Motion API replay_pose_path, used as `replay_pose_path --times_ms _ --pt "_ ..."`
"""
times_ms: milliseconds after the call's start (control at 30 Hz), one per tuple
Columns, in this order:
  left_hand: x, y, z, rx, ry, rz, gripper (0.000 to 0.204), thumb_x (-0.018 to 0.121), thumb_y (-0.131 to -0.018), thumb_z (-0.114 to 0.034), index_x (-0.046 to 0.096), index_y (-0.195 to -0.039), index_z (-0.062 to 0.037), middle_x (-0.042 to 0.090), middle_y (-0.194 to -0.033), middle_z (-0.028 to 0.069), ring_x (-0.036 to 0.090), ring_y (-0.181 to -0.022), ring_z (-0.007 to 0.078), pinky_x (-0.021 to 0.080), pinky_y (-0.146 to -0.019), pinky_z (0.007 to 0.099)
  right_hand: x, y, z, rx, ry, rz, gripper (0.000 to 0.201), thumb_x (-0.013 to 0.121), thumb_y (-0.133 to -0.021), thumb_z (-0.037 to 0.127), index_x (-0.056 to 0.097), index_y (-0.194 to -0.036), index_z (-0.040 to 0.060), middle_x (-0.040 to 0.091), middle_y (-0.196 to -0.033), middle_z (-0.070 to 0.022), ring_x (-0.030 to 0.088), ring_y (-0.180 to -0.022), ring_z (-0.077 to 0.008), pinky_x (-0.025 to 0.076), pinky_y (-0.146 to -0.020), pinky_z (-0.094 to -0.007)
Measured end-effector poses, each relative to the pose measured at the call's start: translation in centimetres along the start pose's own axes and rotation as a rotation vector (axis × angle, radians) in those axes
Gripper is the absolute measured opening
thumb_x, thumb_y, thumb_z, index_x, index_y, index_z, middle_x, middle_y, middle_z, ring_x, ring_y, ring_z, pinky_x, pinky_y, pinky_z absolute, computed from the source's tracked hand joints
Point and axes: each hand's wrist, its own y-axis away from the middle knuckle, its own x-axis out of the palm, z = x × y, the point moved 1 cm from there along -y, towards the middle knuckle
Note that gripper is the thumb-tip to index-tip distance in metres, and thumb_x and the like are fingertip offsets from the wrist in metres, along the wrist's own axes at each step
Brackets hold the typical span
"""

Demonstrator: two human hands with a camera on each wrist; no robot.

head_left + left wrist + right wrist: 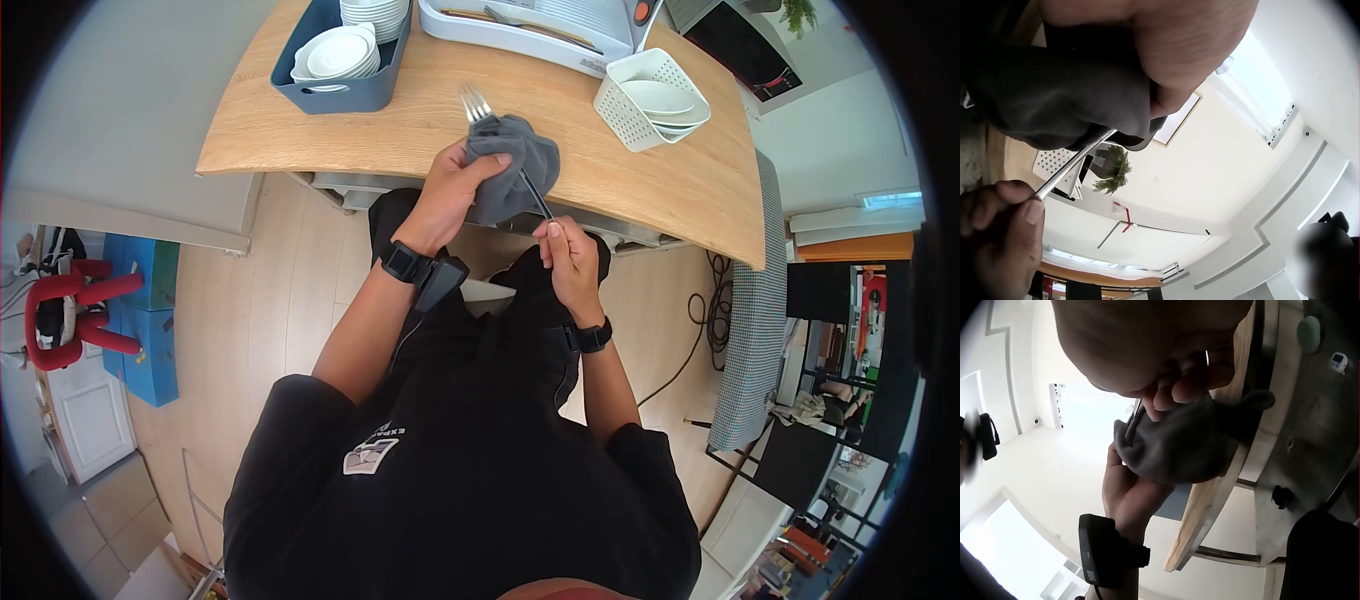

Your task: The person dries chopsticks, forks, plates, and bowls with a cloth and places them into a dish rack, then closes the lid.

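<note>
Over the table's front edge, my left hand (447, 200) grips a grey cloth (540, 160) folded about the middle of a metal fork (478, 106). The tines stick out beyond the cloth, pointing away from me. On the near side, the slim handle comes out of the cloth, and my right hand (570, 262) pinches its end between thumb and fingers. In the left wrist view, the shiny handle (1072, 167) runs from the cloth (1079, 94) to the right hand (1013, 234). The right wrist view shows the cloth (1172, 444) bunched over the left hand (1132, 497), hiding the fork's middle.
On the wooden table (420, 140), a blue-grey bin (345, 98) of white bowls stands at the far left. A white rack (520, 42) holding cutlery is at the back. To the right sits a perforated white basket (618, 105) with white dishes.
</note>
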Motion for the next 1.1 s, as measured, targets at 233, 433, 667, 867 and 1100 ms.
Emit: replay_pose_path --times_ms 233,433,667,867,1100 --pt "1.9 0.7 1.1 -0.002 -0.091 0.033 0.024 0.066 -0.094 -0.011 0.066 -0.116 0.0006 0.071 -0.107 0.0050 0.065 -0.095 0.0095 0.051 -0.087 0.0255 1.0 0.8 0.8 0.059 0.014 0.028 0.031 0.049 -0.105 0.022 0.063 -0.087 0.0010 0.051 -0.061 -0.0004 0.047 -0.055 -0.0068 0.038 -0.052 -0.0251" --pt "1.4 -0.4 0.5 0.043 -0.070 -0.015 0.021 0.064 -0.094 -0.009 0.066 -0.112 0.0006 0.071 -0.105 0.0050 0.065 -0.092 0.0096 0.052 -0.085 0.0258 1.3 1.0 0.8 0.057 0.011 0.028 0.037 0.048 -0.107 0.029 0.061 -0.086 0.0014 0.051 -0.062 0.0004 0.044 -0.055 -0.0056 0.035 -0.052 -0.0227" --pt "1.1 -0.3 -0.4 0.150 -0.173 0.024 0.020 0.063 -0.093 -0.006 0.065 -0.111 0.0020 0.071 -0.102 0.0048 0.065 -0.091 0.0092 0.052 -0.083 0.0254 0.0 0.5 1.5 0.139 0.044 0.057 0.036 0.060 -0.102 0.026 0.062 -0.074 0.0031 0.051 -0.058 0.0027 0.044 -0.051 -0.0038 0.033 -0.048 -0.0224" --pt "2.4 0.7 0.0 0.093 -0.468 0.213 0.021 0.065 -0.091 -0.008 0.064 -0.108 0.0036 0.069 -0.095 0.0026 0.061 -0.085 0.0065 0.052 -0.078 0.0259 -1.7 -2.6 5.8 0.033 -0.074 -0.300 0.013 0.073 -0.094 0.012 0.073 -0.093 -0.0006 0.057 -0.067 0.0080 0.043 -0.056 0.0008 0.029 -0.050 -0.0186" --pt "3.2 1.3 1.1 0.022 -0.599 0.348 0.020 0.067 -0.087 -0.010 0.063 -0.101 0.0028 0.066 -0.088 0.0022 0.058 -0.081 0.0076 0.049 -0.074 0.0264 -3.2 -3.4 5.4 0.065 -0.260 -0.211 0.012 0.073 -0.092 0.008 0.072 -0.098 -0.0024 0.069 -0.079 -0.0010 0.059 -0.070 -0.0042 0.045 -0.062 -0.0192"
